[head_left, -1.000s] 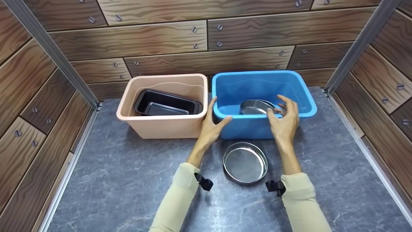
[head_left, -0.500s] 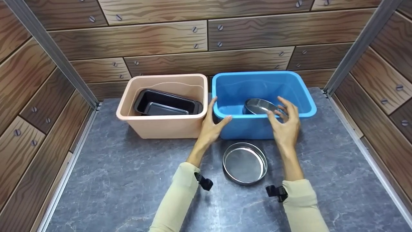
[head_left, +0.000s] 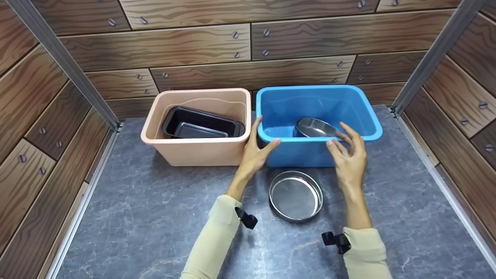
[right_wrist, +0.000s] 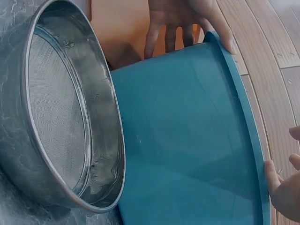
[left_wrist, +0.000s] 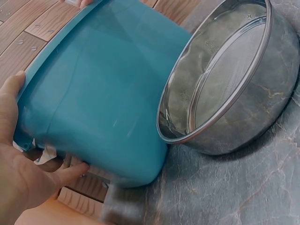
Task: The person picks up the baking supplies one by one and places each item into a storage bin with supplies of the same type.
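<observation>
A blue plastic bin stands against the left bin, with a round metal sieve leaning tilted inside it. My left hand holds the bin's front left corner, thumb at the front rim and fingers along the side wall. At the front right rim is my right hand, its fingers loosely bent over the bin and nothing between them; in the right wrist view the thumb is right at the rim. Another round sieve, its fine mesh visible in the right wrist view, lies on the grey marbled surface before the bin.
To the left stands a peach bin holding a black loaf pan, set at a slant. Wood-patterned walls enclose the surface at the back and both sides.
The sieve inside the blue bin has shifted right and tipped. My right hand has drawn back from it toward the front right rim. My left hand has stayed at the corner.
</observation>
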The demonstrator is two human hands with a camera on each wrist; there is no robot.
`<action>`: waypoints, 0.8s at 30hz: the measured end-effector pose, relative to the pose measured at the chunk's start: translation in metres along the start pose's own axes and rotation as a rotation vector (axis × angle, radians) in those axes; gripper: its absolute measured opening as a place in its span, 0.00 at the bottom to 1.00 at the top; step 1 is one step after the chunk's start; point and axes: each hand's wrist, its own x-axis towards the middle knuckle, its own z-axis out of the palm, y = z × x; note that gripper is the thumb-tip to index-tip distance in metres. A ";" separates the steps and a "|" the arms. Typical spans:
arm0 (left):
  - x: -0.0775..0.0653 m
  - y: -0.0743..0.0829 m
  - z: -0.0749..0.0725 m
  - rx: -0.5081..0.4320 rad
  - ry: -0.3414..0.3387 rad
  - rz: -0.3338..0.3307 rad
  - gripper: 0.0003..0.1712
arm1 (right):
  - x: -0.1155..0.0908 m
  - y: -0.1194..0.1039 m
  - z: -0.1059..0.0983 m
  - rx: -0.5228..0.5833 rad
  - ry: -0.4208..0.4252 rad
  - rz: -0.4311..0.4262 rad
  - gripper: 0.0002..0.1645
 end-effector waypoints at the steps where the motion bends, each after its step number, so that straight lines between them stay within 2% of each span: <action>1: 0.000 0.000 0.000 0.001 -0.001 -0.004 0.53 | -0.001 0.000 -0.001 0.002 -0.001 0.004 0.33; 11: 0.002 -0.001 0.000 -0.004 -0.006 0.016 0.53 | -0.012 0.003 -0.009 -0.031 -0.016 0.052 0.34; 19: 0.001 -0.001 0.000 0.013 0.000 0.002 0.53 | -0.022 0.005 -0.016 0.070 -0.026 0.050 0.33; 24: 0.001 0.000 -0.001 0.017 -0.005 0.001 0.54 | -0.029 0.011 -0.021 0.073 0.010 0.066 0.33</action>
